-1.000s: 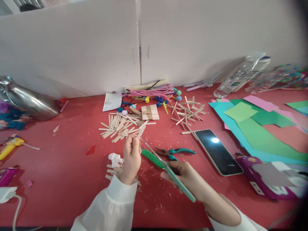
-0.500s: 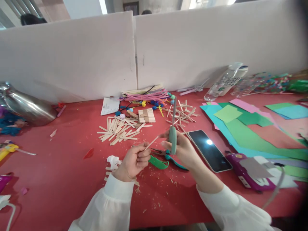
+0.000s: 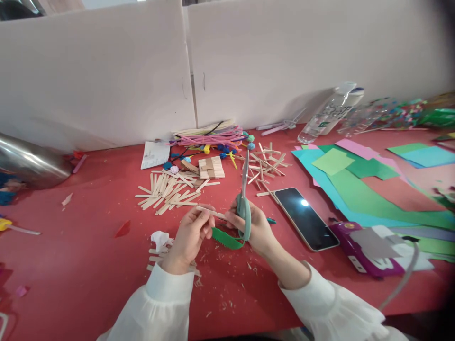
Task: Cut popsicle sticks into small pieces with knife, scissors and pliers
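Observation:
My left hand (image 3: 188, 239) pinches one end of a thin wooden craft stick (image 3: 217, 214), which lies nearly level between both hands. In my right hand (image 3: 263, 234) is a pair of scissors (image 3: 244, 215) with pale green handles, its blades pointing up and away from the stick. My right thumb and fingers also touch the stick's other end. Beneath the hands lies a green toothed strip (image 3: 225, 238); a tool with a teal handle (image 3: 271, 221) is mostly hidden behind my right hand. Beyond are a pile of craft sticks (image 3: 165, 192) and a heap of narrower sticks (image 3: 268, 163).
Right of my hand lies a phone (image 3: 305, 218), beside a purple device (image 3: 369, 251) with a cable. Coloured paper sheets (image 3: 377, 208) spread farther right. Pipe cleaners (image 3: 209, 138) and a bottle (image 3: 325, 116) stand or lie near the white partition (image 3: 106, 76). Shavings dot the red table.
The hands have come together, and my right fingers now meet the stick, which has swung from slanting up to nearly level. The view has shifted slightly right and down.

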Action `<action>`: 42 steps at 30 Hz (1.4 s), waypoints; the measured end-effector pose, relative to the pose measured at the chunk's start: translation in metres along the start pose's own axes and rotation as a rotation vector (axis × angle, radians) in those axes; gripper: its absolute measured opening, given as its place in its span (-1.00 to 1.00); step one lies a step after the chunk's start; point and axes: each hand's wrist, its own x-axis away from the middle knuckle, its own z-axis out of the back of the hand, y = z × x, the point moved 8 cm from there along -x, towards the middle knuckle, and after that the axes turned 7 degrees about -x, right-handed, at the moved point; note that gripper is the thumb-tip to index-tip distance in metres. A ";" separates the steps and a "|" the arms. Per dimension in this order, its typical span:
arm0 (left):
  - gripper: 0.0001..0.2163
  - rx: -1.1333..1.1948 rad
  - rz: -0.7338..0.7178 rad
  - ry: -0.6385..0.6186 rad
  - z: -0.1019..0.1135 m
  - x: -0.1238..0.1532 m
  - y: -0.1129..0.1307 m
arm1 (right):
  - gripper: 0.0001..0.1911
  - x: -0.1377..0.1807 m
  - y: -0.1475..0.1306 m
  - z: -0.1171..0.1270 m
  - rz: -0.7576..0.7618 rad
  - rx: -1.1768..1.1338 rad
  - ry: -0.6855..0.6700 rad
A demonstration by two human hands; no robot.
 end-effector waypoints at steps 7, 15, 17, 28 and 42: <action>-0.74 -0.192 -0.151 0.147 0.021 -0.001 0.009 | -0.54 0.005 0.001 -0.007 -0.051 0.013 -0.121; -0.78 -0.212 -0.470 0.455 0.060 0.005 0.056 | -0.34 0.035 0.015 -0.032 -0.325 0.023 -0.521; -0.78 -0.215 -0.516 0.492 0.065 0.008 0.060 | -0.36 0.042 0.024 -0.038 -0.380 0.033 -0.577; -0.86 -0.123 -0.531 0.452 0.059 0.011 0.060 | -0.41 0.047 0.041 -0.042 -0.444 0.079 -0.635; -0.87 -0.043 -0.472 0.420 0.059 0.007 0.057 | -0.39 0.048 0.039 -0.044 -0.404 0.097 -0.647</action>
